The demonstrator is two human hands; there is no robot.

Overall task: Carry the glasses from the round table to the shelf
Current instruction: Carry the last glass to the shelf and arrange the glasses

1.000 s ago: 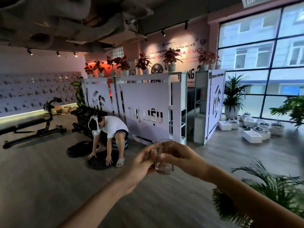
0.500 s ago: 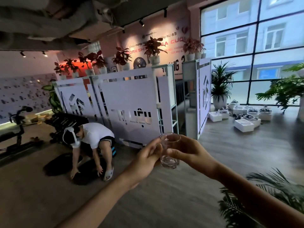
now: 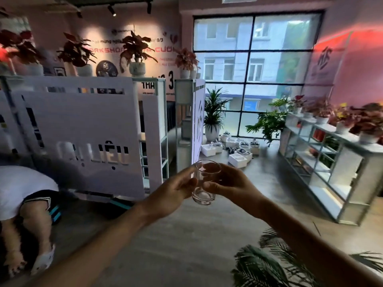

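Far left: another person [image 3: 22, 195] in a white shirt is crouched on the floor, only partly in frame. Behind them is a white partition panel [image 3: 83, 139] with cut-out lettering and potted plants [image 3: 135, 52] on top.

Centre: the left hand [image 3: 172, 193] has its arm stretched forward, and its fingertips and thumb pinch the left side of the glass [image 3: 204, 184]. The glass is a short clear tumbler with a thick heavy base and a round open rim. It looks empty, and the floor and fingers show through it. It sits roughly upright with a slight tilt, in mid-air above the floor at about chest height, between both hands. The right hand [image 3: 232, 187] grips it from the right, thumb across the front wall and fingers curled behind.

Behind them: white boxes [image 3: 238, 160] on the floor and a tall potted plant [image 3: 213, 119] in front of the big window [image 3: 255, 69].

Right: the white open-frame shelf [image 3: 323, 162] runs along the wall with potted plants on its top board. It is well apart from the glass. Palm fronds [image 3: 269, 266] fill the bottom right, under the right forearm.
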